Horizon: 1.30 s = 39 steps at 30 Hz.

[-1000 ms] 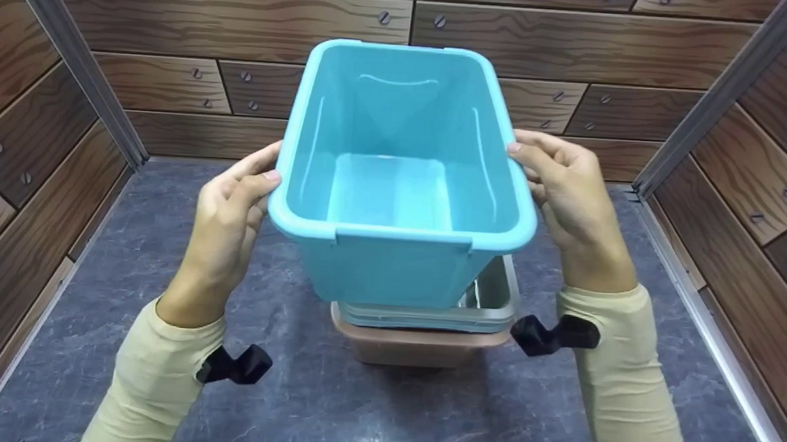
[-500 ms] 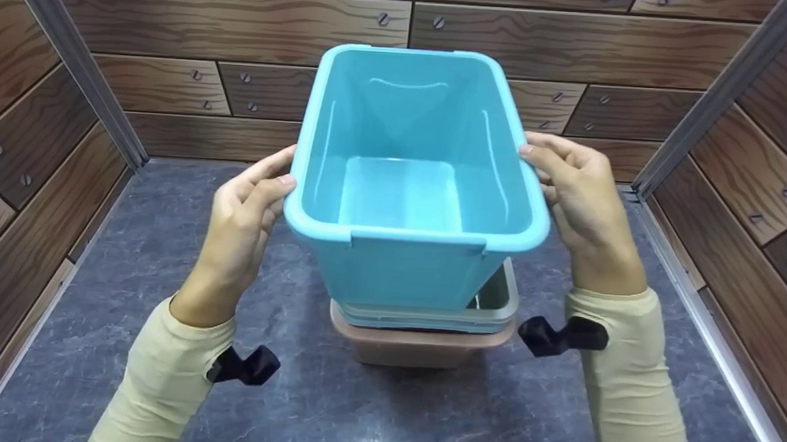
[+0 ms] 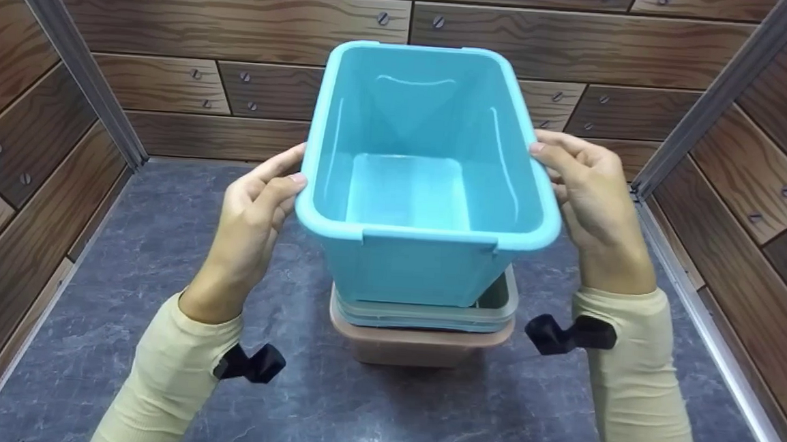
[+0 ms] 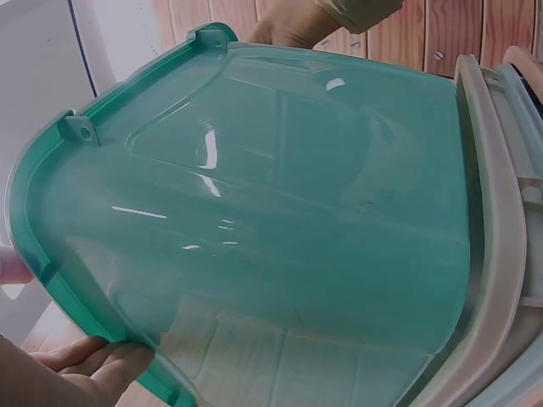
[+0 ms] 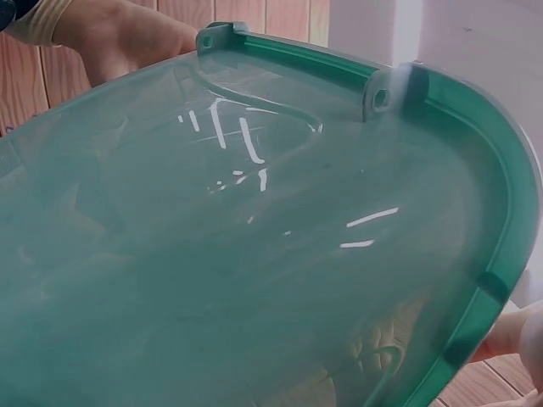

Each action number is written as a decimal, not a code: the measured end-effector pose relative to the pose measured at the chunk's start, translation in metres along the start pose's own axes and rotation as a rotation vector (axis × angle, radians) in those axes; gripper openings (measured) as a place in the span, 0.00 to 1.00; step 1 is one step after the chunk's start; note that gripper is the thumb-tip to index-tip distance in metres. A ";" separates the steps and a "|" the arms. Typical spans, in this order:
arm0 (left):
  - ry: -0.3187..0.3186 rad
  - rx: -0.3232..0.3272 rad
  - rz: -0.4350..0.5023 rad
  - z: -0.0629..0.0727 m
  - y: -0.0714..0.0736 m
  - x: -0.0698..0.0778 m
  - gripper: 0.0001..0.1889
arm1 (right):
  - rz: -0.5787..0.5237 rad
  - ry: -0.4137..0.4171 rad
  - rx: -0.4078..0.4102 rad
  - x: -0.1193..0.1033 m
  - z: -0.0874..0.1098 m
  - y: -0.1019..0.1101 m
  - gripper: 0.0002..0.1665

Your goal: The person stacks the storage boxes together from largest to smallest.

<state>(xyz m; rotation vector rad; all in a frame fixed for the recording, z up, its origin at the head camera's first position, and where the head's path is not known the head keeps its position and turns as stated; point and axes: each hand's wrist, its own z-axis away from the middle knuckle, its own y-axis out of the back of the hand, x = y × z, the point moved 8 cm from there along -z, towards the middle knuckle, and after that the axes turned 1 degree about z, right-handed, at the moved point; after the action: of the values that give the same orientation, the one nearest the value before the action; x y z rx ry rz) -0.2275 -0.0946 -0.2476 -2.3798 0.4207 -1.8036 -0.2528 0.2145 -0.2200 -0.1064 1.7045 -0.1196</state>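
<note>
A turquoise plastic storage bin (image 3: 411, 270) is held up by its rim in the head view, open side up and tilted so its inside shows. My left hand (image 3: 250, 219) pinches the left rim, thumb on top and fingers below. On the right rim, my right hand (image 3: 596, 206) grips the same way. The bin's base overlaps a stack of nested bins: a grey-green bin (image 3: 508, 300) on top, a light blue edge beneath, and a brownish-pink bin (image 3: 406, 351) at the bottom. In the left wrist view, the raised bin's wall (image 4: 297, 186) looks green, its base right at the stack's rims.
The stack stands on a dark grey marbled surface (image 3: 272, 418). Wood-patterned panels (image 3: 241, 24) enclose it at the back and both sides, with metal strips (image 3: 719, 377) along the corners and right edge. A black wrist mount (image 3: 248, 362) juts from the left sleeve.
Both hands have carried the turquoise bin a little to the right, so it sits more squarely over the stack. The grip looks the same, and the stack has stayed put.
</note>
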 end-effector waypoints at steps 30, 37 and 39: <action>0.021 -0.026 0.001 -0.004 -0.011 -0.008 0.29 | -0.044 -0.008 0.036 0.005 -0.002 0.014 0.08; 0.022 -0.029 0.008 -0.006 -0.011 -0.012 0.29 | -0.046 -0.020 0.041 0.008 -0.003 0.016 0.08; 0.024 -0.029 0.008 -0.006 -0.011 -0.013 0.29 | -0.047 -0.023 0.044 0.008 -0.003 0.018 0.07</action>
<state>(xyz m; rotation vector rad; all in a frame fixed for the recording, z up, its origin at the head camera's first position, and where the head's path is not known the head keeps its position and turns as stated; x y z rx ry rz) -0.2352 -0.0796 -0.2544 -2.3739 0.4617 -1.8366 -0.2572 0.2308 -0.2298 -0.1149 1.6761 -0.1897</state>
